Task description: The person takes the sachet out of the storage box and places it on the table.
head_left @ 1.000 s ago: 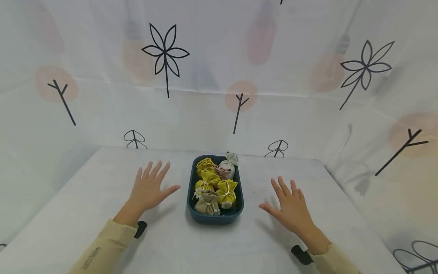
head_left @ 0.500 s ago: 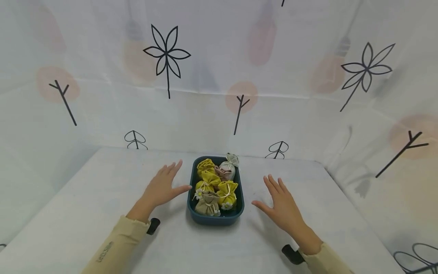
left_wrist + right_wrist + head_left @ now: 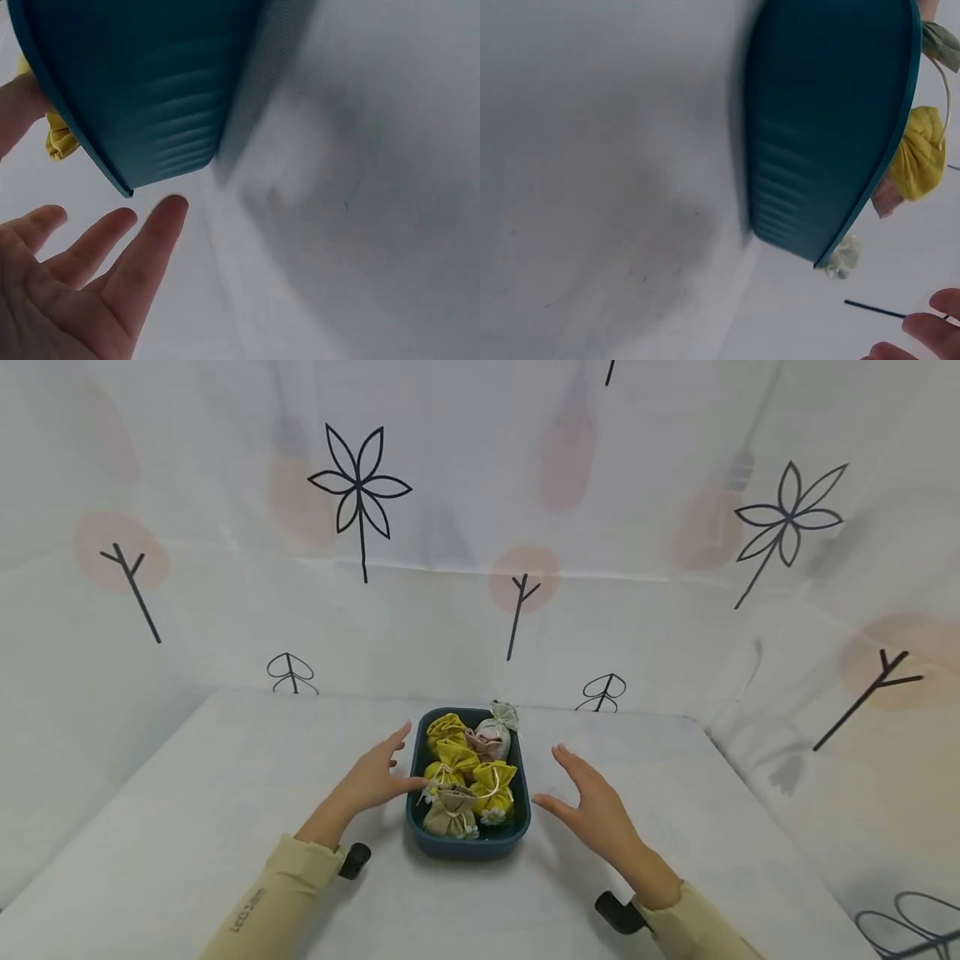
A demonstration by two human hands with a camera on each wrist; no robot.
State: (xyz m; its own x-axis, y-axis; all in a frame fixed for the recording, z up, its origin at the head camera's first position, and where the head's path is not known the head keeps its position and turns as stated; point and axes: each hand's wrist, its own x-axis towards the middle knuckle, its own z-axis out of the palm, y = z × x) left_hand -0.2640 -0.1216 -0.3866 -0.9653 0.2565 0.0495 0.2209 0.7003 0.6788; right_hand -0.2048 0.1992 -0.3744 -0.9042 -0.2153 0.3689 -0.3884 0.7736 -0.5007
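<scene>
Only part-seen, both hands [image 3: 375,777] [image 3: 592,802] with fingers [image 3: 150,240] wide beside the tray [image 3: 468,847], perhaps touching, pouches [image 3: 491,785] half hidden.

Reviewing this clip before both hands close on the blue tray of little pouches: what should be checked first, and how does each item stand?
1. Left hand open, fingers straight beside the tray: ok.
2. Right hand open at the other side: ok.
3. Left hand touching the tray wall: cannot tell; its thumb is at the rim.
4. Right hand touching the tray: not ok, a gap shows.
5. Pouches inside the tray: ok, though a grey pouch stands above the far rim.
6. Tray flat on the table: ok.
</scene>
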